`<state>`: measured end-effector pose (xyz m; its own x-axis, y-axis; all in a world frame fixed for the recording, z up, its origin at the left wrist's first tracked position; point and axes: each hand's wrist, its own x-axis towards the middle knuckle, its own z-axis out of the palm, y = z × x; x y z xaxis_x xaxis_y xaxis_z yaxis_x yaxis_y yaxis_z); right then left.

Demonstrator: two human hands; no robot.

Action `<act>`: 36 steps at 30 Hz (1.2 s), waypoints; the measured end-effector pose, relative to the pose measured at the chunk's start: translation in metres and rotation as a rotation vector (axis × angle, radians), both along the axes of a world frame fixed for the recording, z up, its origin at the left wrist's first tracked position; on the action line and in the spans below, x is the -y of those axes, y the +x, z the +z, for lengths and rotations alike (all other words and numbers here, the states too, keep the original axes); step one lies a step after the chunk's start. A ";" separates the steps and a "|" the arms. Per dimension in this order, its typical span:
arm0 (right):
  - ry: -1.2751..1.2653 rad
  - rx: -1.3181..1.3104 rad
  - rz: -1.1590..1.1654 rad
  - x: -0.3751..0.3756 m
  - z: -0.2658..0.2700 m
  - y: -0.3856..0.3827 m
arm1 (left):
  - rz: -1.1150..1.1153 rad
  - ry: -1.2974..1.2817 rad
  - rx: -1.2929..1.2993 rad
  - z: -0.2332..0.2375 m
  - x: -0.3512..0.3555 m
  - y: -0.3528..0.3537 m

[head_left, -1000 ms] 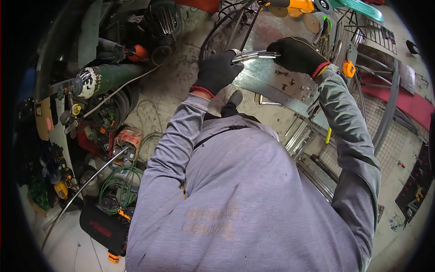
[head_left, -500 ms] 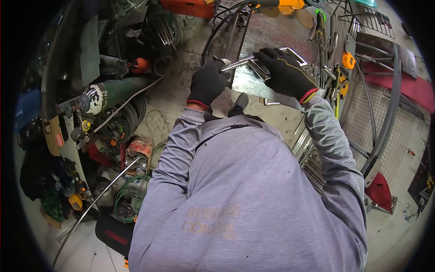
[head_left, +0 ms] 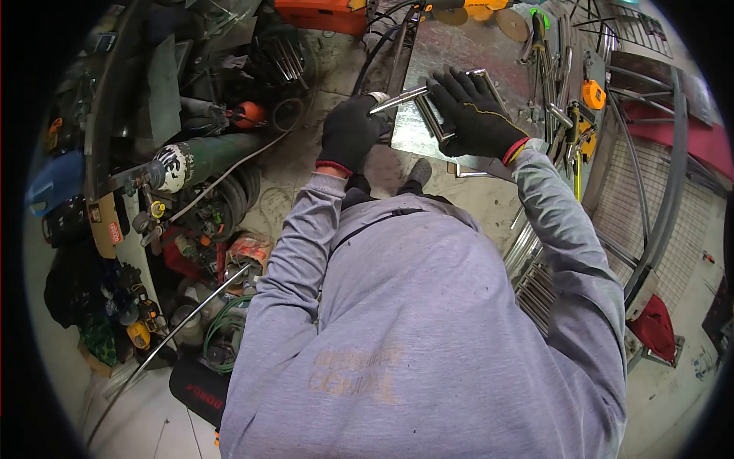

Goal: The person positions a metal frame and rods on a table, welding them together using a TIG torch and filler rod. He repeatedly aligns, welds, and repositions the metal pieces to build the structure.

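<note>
In a black glove with a red cuff, my left hand [head_left: 349, 131] is closed around one end of a shiny bent metal tube frame [head_left: 403, 99]. The frame reaches right over the near part of a metal-topped worktable [head_left: 417, 138]. My right hand [head_left: 474, 115], also gloved, lies across the frame with its fingers stretched out and slightly apart. Parts of the frame show on both sides of that hand; its middle is hidden beneath the palm. A short bright bracket-shaped piece [head_left: 468, 171] shows at the table's near edge.
An orange-yellow power tool [head_left: 482, 9] and round discs [head_left: 514, 24] lie at the table's far end. Hand tools and an orange tape measure [head_left: 593, 95] line its right side. On the left stand a green gas cylinder [head_left: 210, 157] and a long metal rod [head_left: 191, 310].
My right hand's fingers have straightened and lifted from their curl over the tube frame. My left hand keeps its hold. The whole view has shifted slightly.
</note>
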<state>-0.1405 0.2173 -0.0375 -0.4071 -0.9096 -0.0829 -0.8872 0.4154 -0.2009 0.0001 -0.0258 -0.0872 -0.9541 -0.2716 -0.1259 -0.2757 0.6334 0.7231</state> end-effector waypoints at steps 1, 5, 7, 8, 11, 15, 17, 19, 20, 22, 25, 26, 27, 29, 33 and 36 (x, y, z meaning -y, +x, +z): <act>0.001 -0.016 0.025 -0.001 -0.001 -0.005 | 0.001 -0.004 0.001 -0.001 0.000 -0.001; -0.059 -0.056 0.076 0.001 -0.007 -0.023 | 0.050 -0.041 -0.154 -0.012 0.000 -0.011; -0.111 -0.057 0.092 0.003 -0.013 -0.030 | 0.078 -0.081 -0.217 -0.021 0.002 -0.021; -0.112 -0.053 0.067 0.006 -0.015 -0.033 | 0.090 -0.095 -0.260 -0.027 0.004 -0.027; -0.121 -0.051 0.015 0.013 -0.018 -0.043 | 0.108 -0.196 -0.310 -0.027 0.010 -0.050; -0.148 -0.040 -0.046 0.017 -0.024 -0.052 | 0.077 -0.385 -0.263 -0.018 0.018 -0.079; -0.174 -0.022 -0.062 0.017 -0.027 -0.053 | 0.035 -0.433 -0.260 -0.013 0.020 -0.086; -0.200 -0.002 -0.085 0.017 -0.030 -0.054 | -0.125 -0.554 -0.235 -0.011 0.022 -0.096; -0.211 0.003 -0.086 0.016 -0.031 -0.054 | -0.135 -0.560 -0.234 -0.007 0.022 -0.099; -0.190 0.034 -0.104 0.016 -0.024 -0.052 | -0.217 -0.511 -0.208 0.006 0.016 -0.101; -0.206 0.049 -0.107 0.016 -0.029 -0.055 | -0.227 -0.489 -0.210 0.000 0.014 -0.107; -0.207 0.051 -0.101 0.016 -0.026 -0.056 | -0.251 -0.513 -0.209 -0.003 0.015 -0.108; -0.193 0.053 -0.114 0.016 -0.024 -0.055 | -0.263 -0.497 -0.210 0.002 0.012 -0.105; -0.188 0.082 -0.102 0.021 -0.021 -0.058 | -0.259 -0.501 -0.148 0.008 0.012 -0.105; -0.182 0.072 -0.110 0.026 -0.023 -0.061 | -0.339 -0.391 -0.203 0.011 0.019 -0.101; -0.166 0.083 -0.117 0.027 -0.022 -0.061 | -0.338 -0.403 -0.139 0.018 0.012 -0.093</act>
